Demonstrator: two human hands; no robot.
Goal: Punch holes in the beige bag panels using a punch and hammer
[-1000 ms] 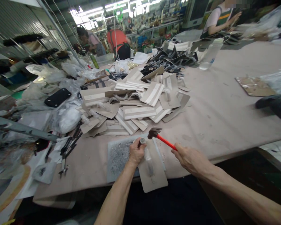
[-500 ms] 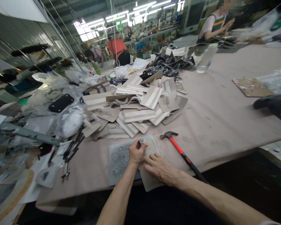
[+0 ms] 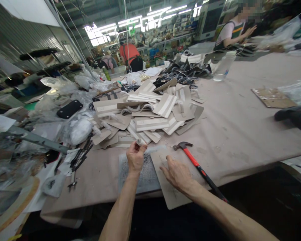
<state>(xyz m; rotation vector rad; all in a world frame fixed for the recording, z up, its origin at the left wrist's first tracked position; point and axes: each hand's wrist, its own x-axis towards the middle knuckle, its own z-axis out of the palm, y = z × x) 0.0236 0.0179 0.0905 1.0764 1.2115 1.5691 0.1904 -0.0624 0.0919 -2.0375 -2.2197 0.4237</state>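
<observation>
My left hand (image 3: 135,158) is raised over the translucent, scuffed grey pad (image 3: 126,182), its thumb and fingers closed on a short whitish cylinder (image 3: 140,142) with a shiny end. What kind of piece this is cannot be made out. A flat grey-beige panel (image 3: 174,199) with rounded corners lies across the pad's right side and juts past the table's front edge. On top of it rests my right hand (image 3: 178,172), fingers apart and nothing gripped. To the right lies a claw hammer (image 3: 193,160) with a red and black handle, touched by neither hand.
Beyond the pad spreads a pile of similar panels (image 3: 149,124) with pale strips and handles. Plastic bags (image 3: 77,130) and thin tools (image 3: 74,179) crowd the left. A water bottle (image 3: 224,67) stands farther back right. Co-workers (image 3: 131,55) are in the background.
My left hand has moved left with the cylinder, away from the panel. The panel has shifted right and turned under my right hand, whose fingers have spread.
</observation>
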